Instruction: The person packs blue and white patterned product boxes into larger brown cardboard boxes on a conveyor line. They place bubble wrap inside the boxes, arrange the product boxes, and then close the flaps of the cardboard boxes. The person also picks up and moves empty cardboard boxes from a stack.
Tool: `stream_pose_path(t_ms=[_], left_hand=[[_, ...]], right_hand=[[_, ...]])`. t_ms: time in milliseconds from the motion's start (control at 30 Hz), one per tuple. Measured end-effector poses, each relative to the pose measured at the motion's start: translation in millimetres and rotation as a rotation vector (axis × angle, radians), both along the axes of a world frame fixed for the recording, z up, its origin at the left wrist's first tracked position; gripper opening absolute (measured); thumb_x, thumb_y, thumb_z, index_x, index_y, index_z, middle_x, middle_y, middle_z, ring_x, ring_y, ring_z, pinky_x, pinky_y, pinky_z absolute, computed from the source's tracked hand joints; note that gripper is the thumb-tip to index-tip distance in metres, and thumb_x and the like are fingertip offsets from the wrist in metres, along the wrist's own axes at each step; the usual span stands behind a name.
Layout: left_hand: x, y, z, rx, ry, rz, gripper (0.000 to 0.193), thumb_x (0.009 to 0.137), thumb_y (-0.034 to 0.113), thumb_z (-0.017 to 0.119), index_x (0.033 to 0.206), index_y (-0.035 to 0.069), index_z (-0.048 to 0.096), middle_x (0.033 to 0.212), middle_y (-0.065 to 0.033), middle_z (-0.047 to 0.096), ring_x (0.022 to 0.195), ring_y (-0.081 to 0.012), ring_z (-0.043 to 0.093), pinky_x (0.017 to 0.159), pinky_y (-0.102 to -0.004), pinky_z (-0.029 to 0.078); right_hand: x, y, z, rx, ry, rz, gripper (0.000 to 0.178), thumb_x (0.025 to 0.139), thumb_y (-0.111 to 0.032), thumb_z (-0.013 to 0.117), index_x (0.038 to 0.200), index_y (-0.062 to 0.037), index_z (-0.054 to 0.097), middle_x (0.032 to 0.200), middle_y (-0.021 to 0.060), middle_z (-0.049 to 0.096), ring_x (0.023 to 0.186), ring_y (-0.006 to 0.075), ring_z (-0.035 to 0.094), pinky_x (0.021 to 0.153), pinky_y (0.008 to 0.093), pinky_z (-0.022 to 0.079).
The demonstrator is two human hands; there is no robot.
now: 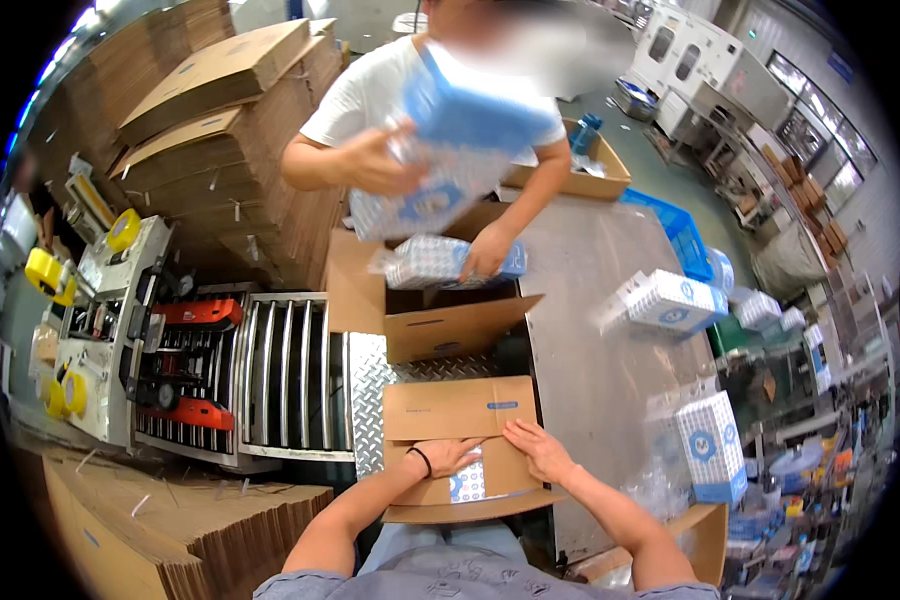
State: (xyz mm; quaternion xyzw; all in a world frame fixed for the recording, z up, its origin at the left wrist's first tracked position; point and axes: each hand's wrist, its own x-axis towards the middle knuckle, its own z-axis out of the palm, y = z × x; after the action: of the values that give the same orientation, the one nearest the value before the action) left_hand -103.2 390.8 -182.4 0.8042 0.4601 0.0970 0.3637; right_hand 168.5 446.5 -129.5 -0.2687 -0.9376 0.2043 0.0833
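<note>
In front of me sits a brown cardboard box (460, 410) whose top flaps are partly folded in. Through a gap between the flaps shows a white-and-blue patterned package (467, 482). My left hand (448, 457), with a black band at the wrist, lies flat on the box's left side flap, fingers stretched out. Flat against the right flap rests my right hand (538, 450), its fingers extended near the far flap's edge. Neither hand grips anything.
Across from me, a person lowers a patterned package (453, 262) into an open carton (450, 325) and raises blurred packages. Similar packages (675, 303) stand on the metal table (610, 400). A roller conveyor (288, 375), tape machine (120, 330) and cardboard stacks (240, 170) are at left.
</note>
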Motion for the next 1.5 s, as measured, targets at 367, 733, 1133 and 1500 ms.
stream_pose_path(t_ms=[367,733,1133,1500], left_hand=[[-77,-103,76,0.371,0.116,0.026,0.064,0.095,0.052,0.048,0.15,0.021,0.035,0.16,-0.0086,0.023,0.148,-0.0334,0.022,0.118,-0.0595,0.017],[-93,-59,-23,0.092,-0.421,0.959,0.043,0.102,0.024,0.043,0.144,0.021,0.048,0.161,-0.0206,0.013,0.146,-0.0383,0.023,0.117,-0.0403,0.028],[-373,-10,-1,0.144,0.135,0.772,0.05,0.104,0.037,0.037,0.15,0.017,0.037,0.156,-0.0191,0.03,0.146,-0.0341,0.025,0.119,-0.0462,0.022],[-537,-43,0,0.442,0.415,0.918,0.066,0.098,0.038,0.048,0.151,0.002,0.029,0.159,-0.0139,0.027,0.148,-0.0268,0.022,0.12,-0.0459,0.019]], right_hand=[[17,48,-7,-0.433,0.031,0.095,0.041,0.096,-0.014,0.049,0.136,-0.008,0.055,0.141,0.0076,0.054,0.134,0.0306,0.043,0.113,0.0384,0.035],[-28,-40,-73,-0.324,0.422,-0.825,0.055,0.106,-0.033,0.031,0.146,0.0042,0.031,0.146,0.025,0.038,0.132,0.0373,0.04,0.112,0.0445,0.028],[-304,-77,-108,-0.654,0.666,-0.976,0.064,0.107,-0.041,0.029,0.151,0.0033,0.018,0.155,0.026,0.024,0.139,0.0365,0.033,0.113,0.0425,0.03],[-608,16,-136,-0.542,0.406,-0.667,0.058,0.107,-0.033,0.028,0.149,0.0069,0.021,0.149,0.0317,0.03,0.136,0.0439,0.034,0.113,0.047,0.026]])
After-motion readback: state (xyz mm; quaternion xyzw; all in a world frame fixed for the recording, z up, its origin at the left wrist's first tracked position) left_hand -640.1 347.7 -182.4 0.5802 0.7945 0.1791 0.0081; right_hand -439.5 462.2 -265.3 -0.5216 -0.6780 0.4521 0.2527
